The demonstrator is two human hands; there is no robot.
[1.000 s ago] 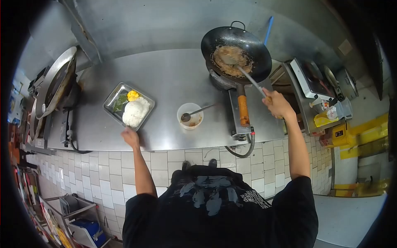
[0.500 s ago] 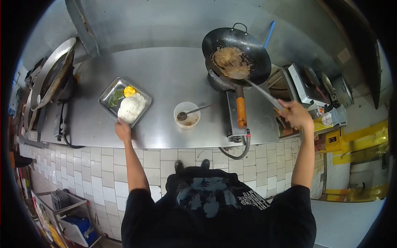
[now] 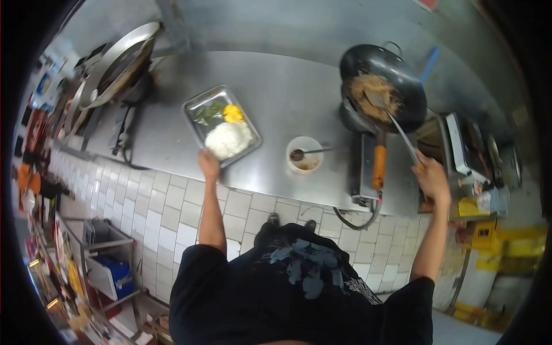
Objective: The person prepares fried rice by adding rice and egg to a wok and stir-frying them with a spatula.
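My left hand (image 3: 209,164) grips the near edge of a metal tray (image 3: 195,109) that holds white rice, a yellow piece and green leaves on the steel counter (image 3: 287,98). My right hand (image 3: 432,178) holds the long handle of a ladle (image 3: 397,126) whose scoop rests in brown fried food inside a black wok (image 3: 382,86). The wok sits on a burner with an orange handle (image 3: 378,167) pointing toward me.
A small plastic bowl (image 3: 305,155) with a spoon in it stands between tray and wok. A second large wok (image 3: 118,60) leans at the far left. Appliances and yellow containers (image 3: 477,167) crowd the right. A white tiled wall (image 3: 161,201) drops below the counter.
The view has swung so everything shifted right. My left hand now grips the tray's edge. My right hand has pushed the ladle back into the wok's food.
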